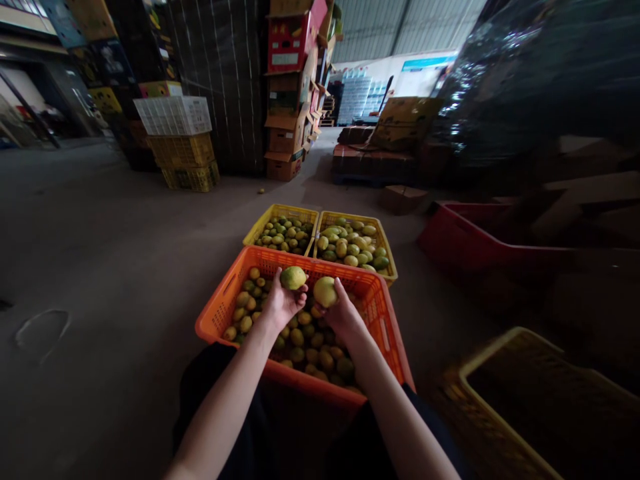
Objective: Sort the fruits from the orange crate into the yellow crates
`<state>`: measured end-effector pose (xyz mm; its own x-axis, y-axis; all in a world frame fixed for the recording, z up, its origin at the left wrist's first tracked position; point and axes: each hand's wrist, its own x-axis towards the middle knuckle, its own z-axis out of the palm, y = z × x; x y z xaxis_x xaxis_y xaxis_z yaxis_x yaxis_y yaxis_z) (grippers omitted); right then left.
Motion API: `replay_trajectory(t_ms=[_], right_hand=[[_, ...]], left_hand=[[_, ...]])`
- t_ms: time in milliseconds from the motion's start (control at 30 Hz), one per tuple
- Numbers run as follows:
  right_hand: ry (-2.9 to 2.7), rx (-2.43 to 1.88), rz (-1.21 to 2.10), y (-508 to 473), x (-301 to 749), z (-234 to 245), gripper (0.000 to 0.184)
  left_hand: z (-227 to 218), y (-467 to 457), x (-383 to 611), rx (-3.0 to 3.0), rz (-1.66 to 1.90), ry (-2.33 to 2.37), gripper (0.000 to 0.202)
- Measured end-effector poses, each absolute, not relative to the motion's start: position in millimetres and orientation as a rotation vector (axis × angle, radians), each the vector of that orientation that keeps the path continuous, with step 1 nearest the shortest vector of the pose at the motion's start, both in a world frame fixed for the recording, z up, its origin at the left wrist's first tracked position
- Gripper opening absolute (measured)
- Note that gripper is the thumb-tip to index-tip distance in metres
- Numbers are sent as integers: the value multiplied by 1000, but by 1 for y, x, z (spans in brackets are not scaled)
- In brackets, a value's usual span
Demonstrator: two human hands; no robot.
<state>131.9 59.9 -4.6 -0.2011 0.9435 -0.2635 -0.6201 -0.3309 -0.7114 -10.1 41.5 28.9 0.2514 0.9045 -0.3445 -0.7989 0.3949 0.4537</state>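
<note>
My left hand (285,301) is closed around a green-and-yellow mango (293,278), holding it above the orange crate (220,300). Beside it, my right hand (343,312) grips a paler yellow mango (325,292). The two held fruits are close together but apart. Below both hands, the orange crate contains many loose yellow and green mangoes (297,337), partly hidden by my forearms. Touching its far side are a left yellow crate (254,235) of mostly greener mangoes and a right yellow crate (390,252) of larger, yellower ones.
A yellow crate (493,347) stands at the lower right, with a red bin (450,230) beyond it. Stacked white and yellow baskets (183,143) stand back left. Cardboard boxes (284,133) rise behind. A small fruit (261,191) lies on the floor.
</note>
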Motion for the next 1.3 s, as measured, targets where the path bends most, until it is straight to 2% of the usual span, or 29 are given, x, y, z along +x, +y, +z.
replay_trajectory(t_ms=[133, 367, 467, 600, 700, 800, 1033, 1300], right_hand=[[-609, -800, 1754, 59, 133, -7, 40], [-663, -993, 1669, 53, 134, -2, 34], [-721, -990, 1624, 50, 137, -1, 34], [-850, -967, 1510, 47, 141, 0, 45], [-991, -965, 1377, 46, 143, -1, 52], [-1076, -969, 1299, 47, 145, -3, 52], [-1128, -935, 1253, 47, 146, -4, 50], [-1134, -917, 1260, 46, 144, -3, 48]], left_hand=[[32, 42, -7, 193, 1171, 626, 63], [32, 46, 6, 167, 1176, 720, 53], [32, 46, 8, 217, 1187, 737, 41], [32, 44, 9, 336, 1269, 774, 19], [31, 40, 10, 524, 1360, 812, 34], [29, 37, 10, 668, 1431, 836, 44], [28, 34, 2, 946, 1488, 781, 40], [25, 32, -8, 996, 1504, 836, 42]])
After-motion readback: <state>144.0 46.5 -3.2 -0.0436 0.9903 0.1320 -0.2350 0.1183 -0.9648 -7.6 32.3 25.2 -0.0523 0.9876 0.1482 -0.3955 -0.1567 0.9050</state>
